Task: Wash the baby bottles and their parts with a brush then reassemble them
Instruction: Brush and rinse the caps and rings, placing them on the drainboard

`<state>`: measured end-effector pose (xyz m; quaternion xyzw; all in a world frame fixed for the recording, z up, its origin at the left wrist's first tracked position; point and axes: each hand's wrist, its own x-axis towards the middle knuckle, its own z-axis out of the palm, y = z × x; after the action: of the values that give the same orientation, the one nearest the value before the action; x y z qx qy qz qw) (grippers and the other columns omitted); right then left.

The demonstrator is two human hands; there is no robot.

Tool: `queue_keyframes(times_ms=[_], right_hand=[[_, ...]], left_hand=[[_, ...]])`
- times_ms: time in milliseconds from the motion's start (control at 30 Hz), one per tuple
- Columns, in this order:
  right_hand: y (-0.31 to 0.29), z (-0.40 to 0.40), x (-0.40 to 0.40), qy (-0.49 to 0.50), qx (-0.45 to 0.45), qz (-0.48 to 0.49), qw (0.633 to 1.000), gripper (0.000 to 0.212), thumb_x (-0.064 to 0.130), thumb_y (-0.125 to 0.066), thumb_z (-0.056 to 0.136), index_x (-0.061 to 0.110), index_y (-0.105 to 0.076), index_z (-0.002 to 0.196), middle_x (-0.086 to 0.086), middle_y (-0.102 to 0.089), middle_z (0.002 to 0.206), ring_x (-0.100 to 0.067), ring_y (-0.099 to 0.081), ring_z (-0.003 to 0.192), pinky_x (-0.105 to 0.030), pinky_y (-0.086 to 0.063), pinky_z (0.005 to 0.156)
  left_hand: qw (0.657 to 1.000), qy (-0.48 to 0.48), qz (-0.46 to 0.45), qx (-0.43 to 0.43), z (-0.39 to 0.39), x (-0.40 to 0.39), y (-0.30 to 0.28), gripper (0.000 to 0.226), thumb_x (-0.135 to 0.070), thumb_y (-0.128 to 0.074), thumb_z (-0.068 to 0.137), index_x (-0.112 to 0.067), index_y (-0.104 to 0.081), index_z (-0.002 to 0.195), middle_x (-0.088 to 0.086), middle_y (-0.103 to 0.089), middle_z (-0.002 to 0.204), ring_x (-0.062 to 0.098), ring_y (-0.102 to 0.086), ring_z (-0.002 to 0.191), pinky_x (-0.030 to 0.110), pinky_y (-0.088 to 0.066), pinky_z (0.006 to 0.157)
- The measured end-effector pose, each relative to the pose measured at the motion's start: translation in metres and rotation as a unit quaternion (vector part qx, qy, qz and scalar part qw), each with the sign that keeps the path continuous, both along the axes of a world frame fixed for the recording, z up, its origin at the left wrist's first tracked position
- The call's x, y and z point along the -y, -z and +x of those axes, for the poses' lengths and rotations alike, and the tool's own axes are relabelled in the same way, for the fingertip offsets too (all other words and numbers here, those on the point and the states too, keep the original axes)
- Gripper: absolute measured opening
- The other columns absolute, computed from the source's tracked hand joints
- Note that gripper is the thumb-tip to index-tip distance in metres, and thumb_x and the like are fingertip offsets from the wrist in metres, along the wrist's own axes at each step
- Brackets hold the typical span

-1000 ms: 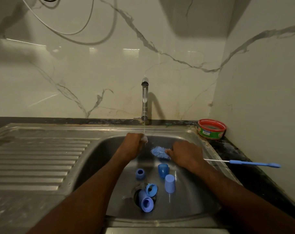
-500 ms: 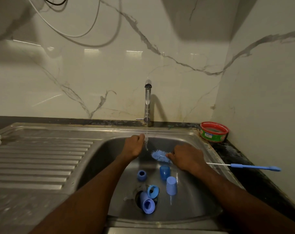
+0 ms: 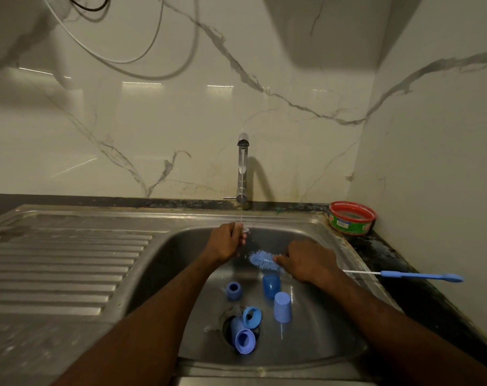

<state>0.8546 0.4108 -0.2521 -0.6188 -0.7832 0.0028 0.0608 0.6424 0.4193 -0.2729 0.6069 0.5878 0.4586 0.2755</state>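
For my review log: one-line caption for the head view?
Left hand rinses small clear part under tap; right hand holds bottle brush over sink.

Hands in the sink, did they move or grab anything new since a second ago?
Hardly. The left hand keeps pinching a small clear part under the tap's stream, and the right hand keeps holding the brush. The blue pieces lie where they were.

Sink basin [image 3: 334, 316]: one. Tap [image 3: 242, 168]: one, with one thin water stream. Blue bottle parts on the basin floor: five. Blue brush [image 3: 264, 260]: one. Red-rimmed tub [image 3: 350, 222]: one. Hands: two. Small clear part [image 3: 244, 229]: one.
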Motion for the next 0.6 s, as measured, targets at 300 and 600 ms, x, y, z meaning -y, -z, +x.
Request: queue_keyframes(times_ms=[300,600], right_hand=[[0.003,0.002,-0.005,0.001,-0.001,-0.019,1.0,0.047,0.063,-0.045,0.097,0.023,-0.069,0.103,-0.001,-0.069,0.102,-0.017,-0.064,0.092,-0.041,-0.054,0.09],[0.003,0.004,-0.004,-0.001,0.002,-0.021,1.0,0.047,0.063,-0.046,0.097,0.022,-0.069,0.1,-0.003,-0.07,0.1,-0.017,-0.065,0.09,-0.041,-0.055,0.089]], left_hand=[[0.961,0.055,-0.097,0.252,0.008,-0.001,-0.004,0.028,-0.036,-0.044,0.107,-0.016,-0.063,0.112,0.004,-0.063,0.093,0.015,-0.059,0.076,0.024,-0.052,0.059],[0.949,-0.032,-0.051,0.309,0.01,-0.008,-0.001,0.025,-0.022,-0.046,0.106,-0.008,-0.068,0.105,0.008,-0.062,0.084,0.014,-0.054,0.071,0.026,-0.045,0.068]])
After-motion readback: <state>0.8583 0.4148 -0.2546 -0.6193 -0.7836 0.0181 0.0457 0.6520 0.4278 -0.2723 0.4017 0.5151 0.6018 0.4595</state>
